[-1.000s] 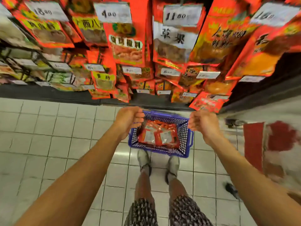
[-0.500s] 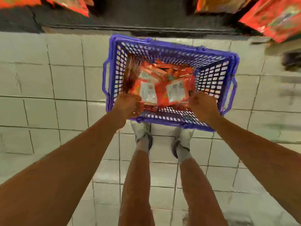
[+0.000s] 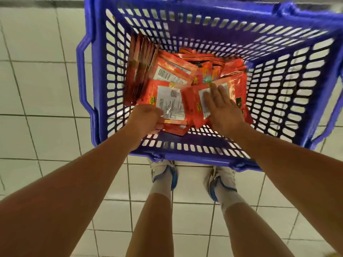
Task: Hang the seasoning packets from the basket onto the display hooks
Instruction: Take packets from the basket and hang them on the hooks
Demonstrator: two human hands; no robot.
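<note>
A blue plastic basket [image 3: 100, 71] stands on the tiled floor right in front of my feet. Several red-orange seasoning packets [image 3: 172, 75] with white back labels lie in a loose pile inside it, some standing on edge along the left wall. My left hand [image 3: 146, 119] curls its fingers round the near edge of a stack of packets at the basket's front. My right hand [image 3: 220, 104] lies flat with straight fingers on top of a packet to the right. The display hooks are out of view.
White floor tiles [image 3: 42, 86] surround the basket. My two legs and white-and-blue shoes [image 3: 163, 173] stand just behind its near rim. A dark shelf base [image 3: 37, 1] runs along the top edge.
The view has tipped down from the shelf of hanging packets to the basket. Both hands have gone from the basket's near rim down into it and onto the packets.
</note>
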